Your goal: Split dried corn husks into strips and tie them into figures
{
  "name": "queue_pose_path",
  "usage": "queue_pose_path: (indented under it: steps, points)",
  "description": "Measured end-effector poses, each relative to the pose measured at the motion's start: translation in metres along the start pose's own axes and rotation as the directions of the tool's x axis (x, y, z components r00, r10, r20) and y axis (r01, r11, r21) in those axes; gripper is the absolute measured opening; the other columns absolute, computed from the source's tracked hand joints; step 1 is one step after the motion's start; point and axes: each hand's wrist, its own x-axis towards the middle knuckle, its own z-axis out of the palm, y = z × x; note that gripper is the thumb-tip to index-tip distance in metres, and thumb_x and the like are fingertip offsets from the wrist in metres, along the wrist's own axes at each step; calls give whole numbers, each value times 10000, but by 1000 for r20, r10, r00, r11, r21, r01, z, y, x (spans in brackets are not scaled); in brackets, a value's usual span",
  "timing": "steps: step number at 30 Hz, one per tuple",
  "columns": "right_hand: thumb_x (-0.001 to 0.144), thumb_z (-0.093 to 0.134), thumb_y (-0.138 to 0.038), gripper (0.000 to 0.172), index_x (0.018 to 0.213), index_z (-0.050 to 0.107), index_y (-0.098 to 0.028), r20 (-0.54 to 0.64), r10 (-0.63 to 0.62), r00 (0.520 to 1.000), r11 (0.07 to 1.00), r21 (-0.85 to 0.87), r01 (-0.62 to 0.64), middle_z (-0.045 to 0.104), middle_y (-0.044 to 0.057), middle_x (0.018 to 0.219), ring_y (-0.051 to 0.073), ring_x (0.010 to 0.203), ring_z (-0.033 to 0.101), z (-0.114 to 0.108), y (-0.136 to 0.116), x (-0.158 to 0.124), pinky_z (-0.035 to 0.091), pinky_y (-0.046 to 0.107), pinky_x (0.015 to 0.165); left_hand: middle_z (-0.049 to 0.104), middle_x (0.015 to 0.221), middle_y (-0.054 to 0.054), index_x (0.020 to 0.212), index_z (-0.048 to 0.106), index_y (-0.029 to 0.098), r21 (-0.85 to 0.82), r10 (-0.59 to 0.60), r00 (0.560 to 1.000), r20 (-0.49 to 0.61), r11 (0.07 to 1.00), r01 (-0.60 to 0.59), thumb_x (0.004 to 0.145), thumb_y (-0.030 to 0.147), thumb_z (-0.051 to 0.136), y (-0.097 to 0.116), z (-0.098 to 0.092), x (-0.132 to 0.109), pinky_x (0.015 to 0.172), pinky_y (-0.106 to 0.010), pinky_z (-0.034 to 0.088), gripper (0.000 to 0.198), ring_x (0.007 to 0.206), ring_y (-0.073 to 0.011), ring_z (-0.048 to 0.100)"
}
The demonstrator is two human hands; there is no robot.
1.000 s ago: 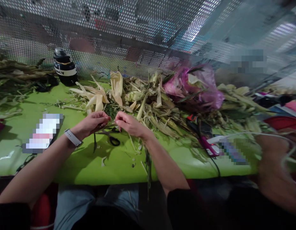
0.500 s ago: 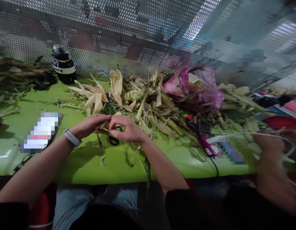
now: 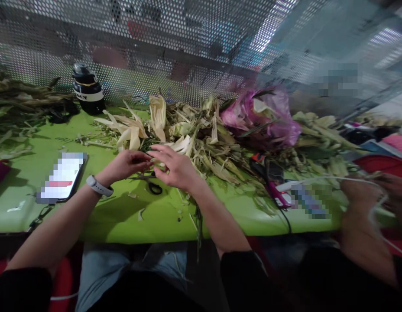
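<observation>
My left hand (image 3: 133, 164), with a white watch on its wrist, is closed, fingertips and thumb together. What it pinches is hidden or too small to name. Facing it closely, my right hand (image 3: 175, 168) has its fingers apart and its palm toward the left. A small pale-green scrap (image 3: 158, 163) shows between the two hands, and I cannot tell which one touches it. Beneath them, black-handled scissors (image 3: 154, 187) lie on the green tabletop (image 3: 119, 225). Just beyond my fingers lie pale corn husks (image 3: 133, 135) and a whitish husk piece (image 3: 181, 144).
A phone (image 3: 65, 177) lies left, with a dark bottle (image 3: 88, 91) behind it. A husk heap (image 3: 217, 151) and pink plastic bag (image 3: 262, 117) stand along the perforated metal screen (image 3: 188, 56). At right are a co-worker's hand (image 3: 358, 195), a white cable (image 3: 321, 178) and another phone (image 3: 308, 201).
My right hand has opened from a pinch, its fingers now spread. The stalk bits hanging under my left hand are gone from there. More of the scissors shows.
</observation>
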Motion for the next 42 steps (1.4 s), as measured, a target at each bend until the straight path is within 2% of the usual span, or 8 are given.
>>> queue_pose_path:
  steps: [5,12,17,23,27,32,38,42]
  points:
    - [908,511,-199,310,1177,658,-154,205,179,962,972,-186,-142,701,102,1138,202,914,673,0,6,4,512,294,745,741,813,-75,966,731,136,-129,-24,993,-118,992,8,769,419,724,4,-2,-2,612,-258,537,344,670,-157,668]
    - [851,610,-257,212,1045,671,-195,108,374,921,884,258,-390,738,44,923,187,783,690,10,15,4,531,288,685,684,770,-16,1228,511,178,-433,-92,891,-445,893,-124,755,410,747,-3,8,5,523,-196,468,578,589,-104,626]
    - [836,622,-402,225,911,582,-194,262,485,834,546,654,-523,659,-15,691,100,410,552,31,18,7,470,231,389,663,820,-48,1165,552,156,-324,-40,953,-300,944,-62,852,458,634,-14,19,5,545,-201,455,443,674,-118,624]
    - [813,648,-421,248,831,529,-204,302,590,749,316,768,-558,602,-40,588,82,353,520,43,23,14,400,198,344,637,806,-33,1225,535,156,-229,7,991,-134,973,-38,761,400,747,-24,24,5,535,-215,450,565,631,-112,579]
    - [810,636,-389,229,770,528,-191,246,608,755,344,776,-529,554,-50,552,83,372,524,45,32,15,308,182,336,562,676,25,1212,535,166,-276,-30,994,-107,961,-1,755,386,752,-31,29,9,443,-194,377,551,508,-78,491]
    - [793,658,-301,186,712,559,-166,126,616,778,459,744,-484,520,-64,591,36,420,452,42,36,22,374,167,414,503,574,55,1115,558,156,-302,-54,991,-118,953,16,778,385,732,-35,32,19,410,-188,314,442,456,-63,421]
    - [792,643,-211,188,648,532,-161,231,664,711,425,666,-613,472,-71,496,47,414,443,31,38,29,322,158,389,562,602,26,956,610,150,-263,-181,983,-41,951,164,774,389,729,-18,26,27,420,-183,346,323,460,-63,456]
    - [787,635,-288,189,671,544,-171,197,719,667,335,742,-580,481,-68,494,48,400,421,40,36,26,296,167,378,584,592,14,977,634,149,-288,-171,977,-126,949,129,756,418,733,-16,31,26,408,-194,339,362,443,-74,454]
